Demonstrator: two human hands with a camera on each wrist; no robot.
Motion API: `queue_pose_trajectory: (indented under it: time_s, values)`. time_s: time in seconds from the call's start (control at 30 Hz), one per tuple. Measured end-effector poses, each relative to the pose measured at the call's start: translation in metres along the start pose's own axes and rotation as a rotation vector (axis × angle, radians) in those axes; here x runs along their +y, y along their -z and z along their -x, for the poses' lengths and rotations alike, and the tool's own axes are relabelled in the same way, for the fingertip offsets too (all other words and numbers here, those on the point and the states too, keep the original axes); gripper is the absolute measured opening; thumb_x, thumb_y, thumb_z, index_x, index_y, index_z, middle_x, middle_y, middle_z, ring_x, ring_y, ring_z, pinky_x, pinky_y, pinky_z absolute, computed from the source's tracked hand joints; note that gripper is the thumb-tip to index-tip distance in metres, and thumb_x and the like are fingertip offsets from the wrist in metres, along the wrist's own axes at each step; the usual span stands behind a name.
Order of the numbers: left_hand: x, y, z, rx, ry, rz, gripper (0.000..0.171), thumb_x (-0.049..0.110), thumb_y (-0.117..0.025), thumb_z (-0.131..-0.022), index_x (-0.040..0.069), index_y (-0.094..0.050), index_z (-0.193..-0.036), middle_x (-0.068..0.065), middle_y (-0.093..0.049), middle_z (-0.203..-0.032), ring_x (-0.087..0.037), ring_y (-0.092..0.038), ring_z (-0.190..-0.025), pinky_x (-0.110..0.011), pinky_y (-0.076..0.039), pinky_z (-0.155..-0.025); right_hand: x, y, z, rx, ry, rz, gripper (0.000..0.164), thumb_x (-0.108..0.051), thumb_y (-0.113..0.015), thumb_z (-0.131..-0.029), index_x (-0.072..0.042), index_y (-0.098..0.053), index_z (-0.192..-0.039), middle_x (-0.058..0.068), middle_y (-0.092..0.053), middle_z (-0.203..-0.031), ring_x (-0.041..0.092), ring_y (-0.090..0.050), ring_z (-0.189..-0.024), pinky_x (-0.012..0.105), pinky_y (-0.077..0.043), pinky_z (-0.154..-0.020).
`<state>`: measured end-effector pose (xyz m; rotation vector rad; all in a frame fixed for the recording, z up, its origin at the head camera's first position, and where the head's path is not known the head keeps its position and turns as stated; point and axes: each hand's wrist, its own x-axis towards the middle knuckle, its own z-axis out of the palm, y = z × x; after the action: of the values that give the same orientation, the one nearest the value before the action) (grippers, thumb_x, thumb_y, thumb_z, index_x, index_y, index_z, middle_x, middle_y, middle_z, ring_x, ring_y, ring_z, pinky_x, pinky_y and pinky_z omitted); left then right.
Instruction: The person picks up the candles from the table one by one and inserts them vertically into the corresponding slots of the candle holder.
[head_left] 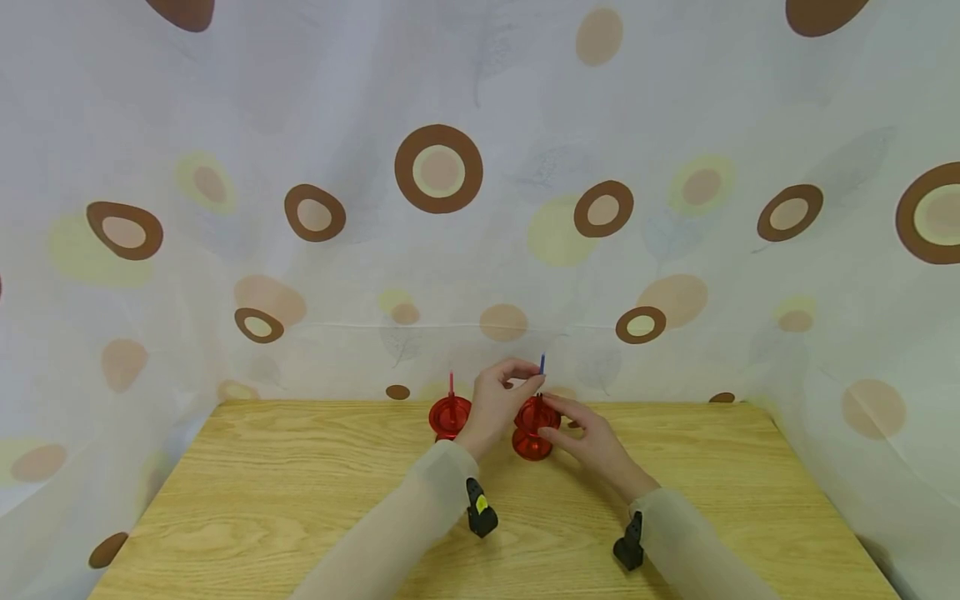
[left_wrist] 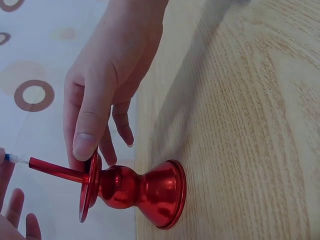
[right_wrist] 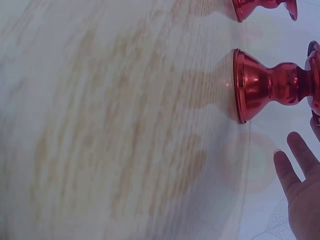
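Note:
A red metallic candle holder with a round dish and an upright tube stands on the table. My right hand pinches the rim of its dish, the thumb on the near side in the left wrist view. Above the tube, my left hand pinches a thin blue candle. The candle's whitish lower end is at the tube's mouth; I cannot tell whether it is inside. To the left is a second red candle holder with a thin pink candle upright in it, its base partly behind my left arm.
The wood-grain table reaches back to a hanging white cloth printed with brown and beige circles. Both holders stand near that back edge. A black wrist camera is strapped to the left sleeve, another to the right.

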<state>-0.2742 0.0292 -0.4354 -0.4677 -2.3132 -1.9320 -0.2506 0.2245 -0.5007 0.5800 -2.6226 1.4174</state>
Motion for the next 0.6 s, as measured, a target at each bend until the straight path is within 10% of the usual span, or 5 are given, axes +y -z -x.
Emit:
queue_pose_trajectory:
  time_s: [0.6]
  values:
    - [-0.0040, 0.0008, 0.0029, -0.025, 0.001, -0.019, 0.021, 0.021, -0.073, -0.098, 0.005, -0.078, -0.112, -0.002, -0.077, -0.107, -0.021, -0.064, -0.113, -0.048, -0.048, -0.104, -0.0013, 0.0005, 0.0016, 0.001, -0.013, -0.011, 0.056, -0.023, -0.074, -0.099, -0.010, -0.057, -0.150, 0.012, -0.057, -0.151, 0.037, -0.054, -0.136, 0.053, -0.049, -0.100]
